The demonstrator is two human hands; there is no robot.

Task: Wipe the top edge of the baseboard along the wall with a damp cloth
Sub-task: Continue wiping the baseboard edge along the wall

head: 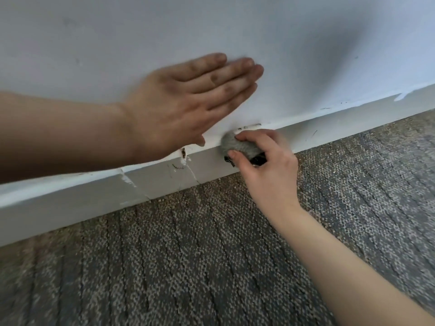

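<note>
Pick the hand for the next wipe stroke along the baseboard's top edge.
Right. The right hand grips the grey cloth, bunched against the top edge of the baseboard. The left hand lies flat on the wall above, fingers straight, holding nothing.

- The floor [188, 267] is covered in grey-brown carpet with a looped weave and dark slanted lines across it.
- The white baseboard [70, 203] meets the carpet along its far edge, rising from lower left to upper right.
- Just beside the baseboard, the carpet looks paler and speckled with tan flecks [235, 184].
</note>
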